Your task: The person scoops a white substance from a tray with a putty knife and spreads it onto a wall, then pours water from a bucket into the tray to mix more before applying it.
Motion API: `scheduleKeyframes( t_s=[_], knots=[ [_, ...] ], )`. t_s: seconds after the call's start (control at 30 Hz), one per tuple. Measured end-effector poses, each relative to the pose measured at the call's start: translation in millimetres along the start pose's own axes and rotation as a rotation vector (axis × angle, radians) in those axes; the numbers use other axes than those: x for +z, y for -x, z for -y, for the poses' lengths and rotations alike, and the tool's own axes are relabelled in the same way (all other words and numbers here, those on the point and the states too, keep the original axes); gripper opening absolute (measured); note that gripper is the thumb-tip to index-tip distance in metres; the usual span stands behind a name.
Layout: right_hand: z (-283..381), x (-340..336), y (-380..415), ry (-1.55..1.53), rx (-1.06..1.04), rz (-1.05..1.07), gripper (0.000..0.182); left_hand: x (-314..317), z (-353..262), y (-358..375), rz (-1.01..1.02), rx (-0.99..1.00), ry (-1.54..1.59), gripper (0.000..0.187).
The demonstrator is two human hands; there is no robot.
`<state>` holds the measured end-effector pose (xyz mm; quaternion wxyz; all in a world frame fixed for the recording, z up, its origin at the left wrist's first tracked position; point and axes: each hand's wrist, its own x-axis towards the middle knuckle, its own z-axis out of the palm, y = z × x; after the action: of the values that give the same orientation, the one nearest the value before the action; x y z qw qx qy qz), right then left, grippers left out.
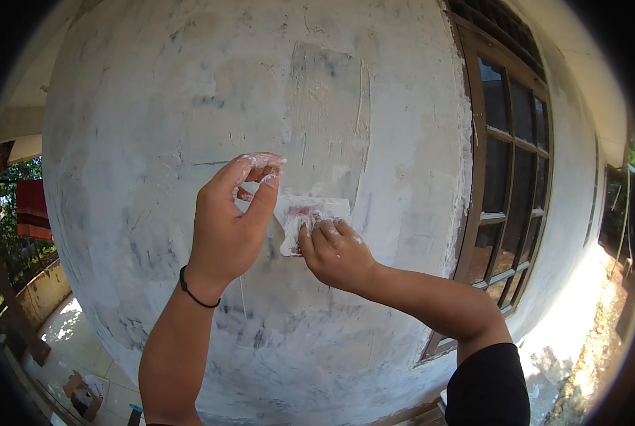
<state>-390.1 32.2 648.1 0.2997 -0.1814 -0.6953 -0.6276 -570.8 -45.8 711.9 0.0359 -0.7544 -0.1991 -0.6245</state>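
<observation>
My right hand is closed on a flat, putty-smeared scraper, which lies against the wall. A reddish patch shows through the white putty on its face, and thick putty hangs at its lower left corner. Just left of the scraper, my left hand is raised in front of the wall. Its fingers curl over, with a gap between them and the thumb, and nothing shows in it. White putty coats its fingertips, and a thin black band circles that wrist. Damp, ridged putty covers the wall above the scraper.
A brown-framed window with several panes is set in the wall at right. At lower left, an opened cardboard box stands on the tiled floor. Beyond a low wall, a red cloth hangs near greenery.
</observation>
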Motion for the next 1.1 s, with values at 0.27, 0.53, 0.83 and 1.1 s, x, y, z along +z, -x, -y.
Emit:
scheduleKeyframes(
  t_s=[0.27,0.53,0.83,1.1],
  knots=[
    [-118.6,-21.7,-73.9,-0.466,0.673,0.619,0.026,-1.5,-3.0,-8.2,0.028,-0.001,-0.024,0.021],
    [-198.0,-50.0,-155.6,-0.326,0.658,0.329,0.028,9.3,10.9,-6.3,0.02,-0.041,0.033,0.021],
    [-138.8,28.3,-122.7,0.122,0.336,-0.053,0.015,20.7,21.4,-7.6,0.058,-0.047,0.132,0.022],
    [6.9,53.4,-12.1,-0.044,0.174,0.045,0.028,30.2,19.4,-3.7,0.067,0.003,0.261,0.022]
  ],
)
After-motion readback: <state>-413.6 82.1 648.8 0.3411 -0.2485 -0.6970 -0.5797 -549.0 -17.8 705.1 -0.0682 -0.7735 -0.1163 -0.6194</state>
